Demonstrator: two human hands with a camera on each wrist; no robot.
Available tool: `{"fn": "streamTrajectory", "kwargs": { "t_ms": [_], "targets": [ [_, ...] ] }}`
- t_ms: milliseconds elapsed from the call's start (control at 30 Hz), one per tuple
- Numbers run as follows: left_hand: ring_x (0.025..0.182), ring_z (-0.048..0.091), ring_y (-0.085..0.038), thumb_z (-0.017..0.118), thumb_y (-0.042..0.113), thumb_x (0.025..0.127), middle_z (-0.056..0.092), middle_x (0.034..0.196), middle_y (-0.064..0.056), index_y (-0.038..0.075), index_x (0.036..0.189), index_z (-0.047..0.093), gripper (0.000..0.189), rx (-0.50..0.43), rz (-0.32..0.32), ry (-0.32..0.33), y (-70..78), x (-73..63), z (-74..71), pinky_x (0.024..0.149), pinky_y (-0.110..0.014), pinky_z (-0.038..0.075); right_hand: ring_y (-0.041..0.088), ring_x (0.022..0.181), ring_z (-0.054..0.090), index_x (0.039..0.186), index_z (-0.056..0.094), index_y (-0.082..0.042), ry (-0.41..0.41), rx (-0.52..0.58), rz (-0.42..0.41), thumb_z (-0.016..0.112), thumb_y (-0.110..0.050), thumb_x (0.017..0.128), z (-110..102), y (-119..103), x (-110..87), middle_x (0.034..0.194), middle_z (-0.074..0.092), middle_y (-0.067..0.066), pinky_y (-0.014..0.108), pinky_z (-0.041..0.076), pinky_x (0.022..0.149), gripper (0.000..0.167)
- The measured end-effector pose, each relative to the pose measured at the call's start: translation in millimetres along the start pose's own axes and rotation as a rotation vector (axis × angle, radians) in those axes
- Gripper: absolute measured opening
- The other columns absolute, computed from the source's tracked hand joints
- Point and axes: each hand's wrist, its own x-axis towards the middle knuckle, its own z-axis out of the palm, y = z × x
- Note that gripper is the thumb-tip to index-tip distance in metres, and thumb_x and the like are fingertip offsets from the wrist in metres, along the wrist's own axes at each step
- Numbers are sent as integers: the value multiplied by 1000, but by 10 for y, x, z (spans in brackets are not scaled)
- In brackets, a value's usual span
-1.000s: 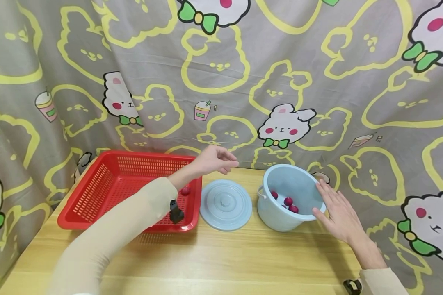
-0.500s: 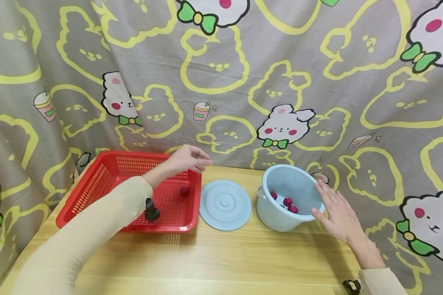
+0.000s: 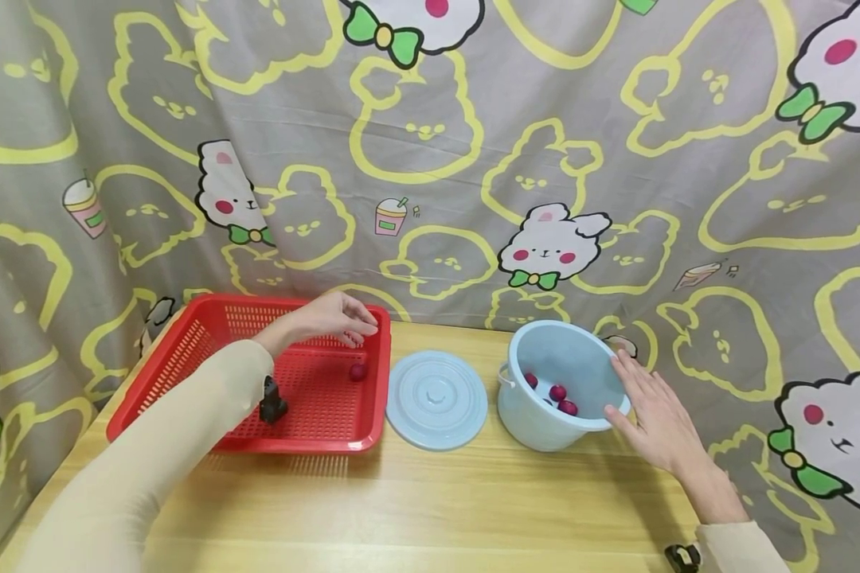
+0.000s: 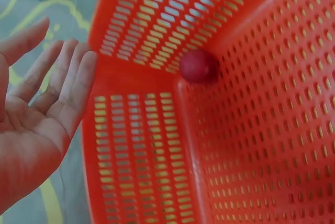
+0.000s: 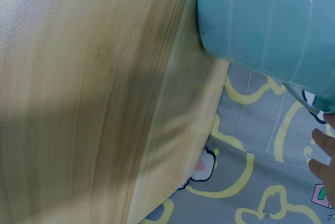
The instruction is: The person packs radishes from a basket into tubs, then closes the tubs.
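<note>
My left hand (image 3: 335, 315) hovers over the right rear corner of a red perforated basket (image 3: 383, 390), fingers loosely bent and holding nothing. In the left wrist view that palm (image 4: 31, 150) is bare. One small dark red, plum-like round fruit (image 3: 358, 372) lies on the basket floor near its right wall, below the hand. My right hand (image 3: 655, 414) rests with straight fingers against the right rim of a light blue bucket (image 3: 545, 430). Several similar dark red fruits (image 3: 567, 407) lie inside the bucket. In the right wrist view only some fingertips (image 5: 324, 153) show beside the bucket wall.
A round light blue lid (image 3: 437, 400) lies flat on the wooden table (image 3: 430, 501) between basket and bucket. The bucket has a thin handle (image 3: 505, 376) at its left side. A grey patterned curtain (image 3: 430, 159) hangs close behind the table.
My left hand has moved left from above the lid and come down over the basket's right rear corner. The right hand stays at the bucket rim.
</note>
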Motion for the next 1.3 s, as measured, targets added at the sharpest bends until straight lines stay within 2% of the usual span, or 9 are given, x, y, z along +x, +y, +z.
{"fn": "streamTrajectory", "kwargs": {
  "t_ms": [100,300,433,500,700,833,1033,1300],
  "targets": [
    [110,76,-38,78,20,97,77,122,-20,-4,126,71,39,-5,-10,-7,-97,10,-46,89,-41,68,24,166,22,166,30,-7,1,2,1,61,-37,103,1,-4,3,173,32,19,37,6,139,76],
    [115,74,-41,75,20,99,70,134,-28,-6,132,67,43,-4,-39,-7,-253,-34,-139,92,-42,67,26,166,21,166,29,-6,-5,12,-1,60,-36,104,-1,-15,9,176,25,13,22,-7,135,76],
    [114,75,-40,73,19,100,70,133,-29,-7,134,65,44,-3,-56,-3,-352,-33,-176,93,-42,67,25,166,21,166,29,-7,-2,6,-2,61,-37,104,0,-16,14,174,29,17,31,0,139,76],
    [113,75,-38,73,19,100,70,134,-30,-8,134,65,44,-6,-59,-7,-400,-13,-181,93,-42,67,24,166,21,166,29,-7,-1,5,-2,61,-37,103,1,-13,13,173,31,20,32,0,139,76],
    [114,75,-40,73,18,100,69,134,-31,-9,134,65,44,-25,-75,-12,-527,48,-157,96,-45,65,20,167,17,166,30,-7,1,9,-2,61,-37,103,8,-11,-1,172,32,20,18,-9,133,76],
    [109,77,-38,73,16,100,70,131,-32,-9,131,66,41,-49,-105,-23,-595,81,-116,97,-48,65,18,167,16,166,29,-8,1,10,0,61,-37,103,14,-6,-9,174,31,18,21,-7,135,77],
    [106,78,-33,73,16,100,72,129,-29,-9,131,66,41,-79,-138,-56,-637,119,-59,94,-43,66,21,167,18,167,29,-8,0,7,4,61,-37,103,15,-4,-15,173,31,19,28,-3,137,77],
    [104,79,-29,73,16,99,75,125,-25,-9,132,66,42,-70,-139,-90,-678,129,28,96,-45,65,22,167,18,166,29,-7,-3,9,3,61,-37,103,4,-13,-2,172,32,21,19,-9,133,76]
  ]
}}
